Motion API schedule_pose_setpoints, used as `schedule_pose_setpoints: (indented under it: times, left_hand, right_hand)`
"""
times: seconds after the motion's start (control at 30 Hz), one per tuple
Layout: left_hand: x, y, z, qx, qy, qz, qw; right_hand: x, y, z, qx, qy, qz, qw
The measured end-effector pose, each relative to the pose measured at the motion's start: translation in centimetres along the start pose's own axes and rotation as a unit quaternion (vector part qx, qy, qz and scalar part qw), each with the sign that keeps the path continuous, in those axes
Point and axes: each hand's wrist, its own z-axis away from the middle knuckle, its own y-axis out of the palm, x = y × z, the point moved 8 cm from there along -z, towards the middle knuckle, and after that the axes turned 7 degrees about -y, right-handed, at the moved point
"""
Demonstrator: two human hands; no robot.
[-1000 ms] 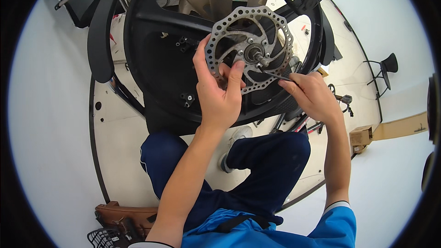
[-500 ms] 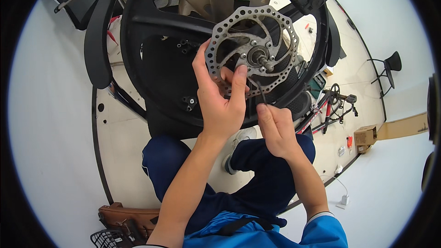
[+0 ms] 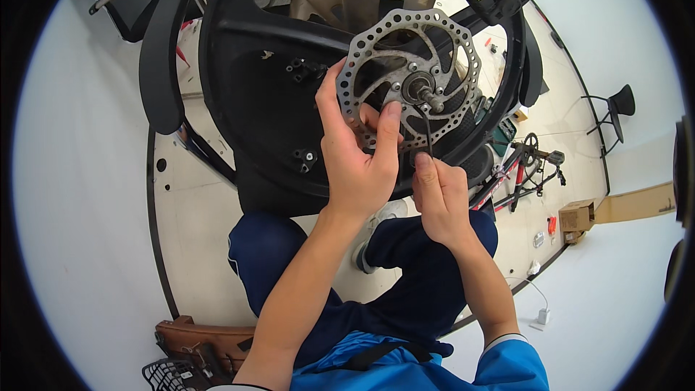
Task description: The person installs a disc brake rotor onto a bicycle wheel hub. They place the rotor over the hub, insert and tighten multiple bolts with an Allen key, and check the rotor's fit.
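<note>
A perforated silver brake disc (image 3: 452, 111) with a bolted hub and protruding axle sits on a black spoked wheel (image 3: 239, 101). My left hand (image 3: 358, 159) grips the disc's left and lower-left edge, thumb resting beside the hub and fingers curled behind. My right hand (image 3: 441, 195), below the disc, is closed on a thin dark hex key (image 3: 427, 127), which rises across the disc toward a bolt at the lower side of the hub; whether its tip is seated I cannot tell. Small black fittings (image 3: 304, 159) show through the wheel's left opening.
A black chair armrest (image 3: 159, 80) flanks the wheel at left. On the floor at right lie red-and-black bike parts (image 3: 525, 170) and a cardboard box (image 3: 575, 217). A black chair (image 3: 619, 105) stands by the right wall. A wooden piece (image 3: 203, 337) is at lower left.
Since a second ago, my right hand has swung down and left, turning the hex key from slanting rightward to nearly upright. The disc and my left hand have shifted slightly right.
</note>
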Motion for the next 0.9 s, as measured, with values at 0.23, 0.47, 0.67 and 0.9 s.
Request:
schedule_pose_setpoints:
  times: [0.23, 0.47, 0.67, 0.9]
  left_hand:
    - [0.2, 0.0, 0.0, 0.004, -0.010, 0.002, 1.000]
    - [0.0, -0.1, -0.1, 0.001, -0.011, 0.028, 1.000]
    - [-0.5, 0.4, 0.1, 0.022, 0.012, 0.042, 0.999]
    - [0.1, 0.1, -0.1, 0.029, -0.029, 0.079, 0.996]
  right_hand:
    - [-0.4, 0.9, 0.2, 0.007, 0.009, -0.006, 1.000]
    - [-1.2, 2.0, 0.6, -0.009, 0.031, -0.030, 0.999]
    - [-1.0, 5.9, 1.0, -0.012, 0.080, -0.277, 0.957]
    - [-1.2, 7.3, 1.3, -0.053, 0.145, -0.374, 0.914]
